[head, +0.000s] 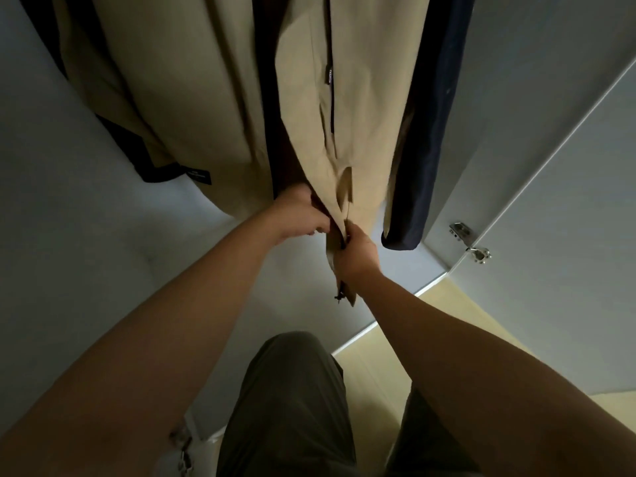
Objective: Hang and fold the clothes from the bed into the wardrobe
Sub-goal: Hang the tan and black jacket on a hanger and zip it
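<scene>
Two hands (pixel 298 215) (pixel 358 251) grip one hanging tan jacket (pixel 364 108).

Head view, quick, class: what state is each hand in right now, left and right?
Left hand: closed, grips a front edge of the beige jacket near its hem.
Right hand: closed, pinches the jacket's other front edge at the zip end.

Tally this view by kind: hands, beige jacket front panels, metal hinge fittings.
Hands: 2, left hand, right hand, both gripping the beige jacket.
Jacket front panels: 2, left panel, right panel.
Metal hinge fittings: 2, upper fitting, lower fitting.
Total: 6.
</scene>
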A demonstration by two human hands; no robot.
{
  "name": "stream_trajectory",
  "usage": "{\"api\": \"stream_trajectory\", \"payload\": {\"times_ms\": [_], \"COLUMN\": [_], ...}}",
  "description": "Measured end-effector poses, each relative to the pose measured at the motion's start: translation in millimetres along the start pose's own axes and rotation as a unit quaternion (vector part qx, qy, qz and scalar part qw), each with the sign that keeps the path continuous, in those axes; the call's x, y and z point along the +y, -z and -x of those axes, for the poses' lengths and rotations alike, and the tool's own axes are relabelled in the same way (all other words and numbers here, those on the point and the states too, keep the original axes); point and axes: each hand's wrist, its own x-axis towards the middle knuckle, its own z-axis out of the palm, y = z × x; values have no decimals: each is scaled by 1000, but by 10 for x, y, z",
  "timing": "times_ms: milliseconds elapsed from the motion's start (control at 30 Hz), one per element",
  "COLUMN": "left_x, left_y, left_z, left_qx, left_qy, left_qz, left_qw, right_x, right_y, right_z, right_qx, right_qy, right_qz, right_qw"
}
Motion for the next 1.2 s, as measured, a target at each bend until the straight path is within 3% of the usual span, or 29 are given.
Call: {"api": "stream_trajectory", "payload": {"times_ms": [200,300,367,500,600,733,800,900,1067,1200], "left_x": [-255,-322,-368,-563,-746,-875,-887,-924,-975,-932], "left_y": [-124,-114,-88,-70,-150,-211,-219,-294,-456,-542], "left_z": [3,-10,22,157,248,318,337,377,387,356], "left_qx": [51,109,107,145,85,11,-6,-11,21,77], "left_qy": [-4,-5,1,21,34,60,57,74,129,140], "left_qz": [-59,-75,-55,-20,-12,154,183,120,180,154], "left_qw": [997,991,993,989,996,986,981,990,975,975], "right_x": [-102,-137,-150,-167,-210,-258,-253,-270,-343,-347], "right_y": [145,158,150,129,119,118,125,130,134,151], "right_z": [8,12,25,41,29,14,8,4,-39,-76], "right_qx": [-124,-145,-157,-119,-120,-96,-89,-82,-104,-94], "right_qy": [-54,-69,-57,-79,-116,-107,-100,-114,-144,-162], "right_qz": [-119,-150,-156,-216,-285,-283,-296,-371,-506,-542], "right_qw": [984,975,974,966,944,948,946,918,844,819]}}
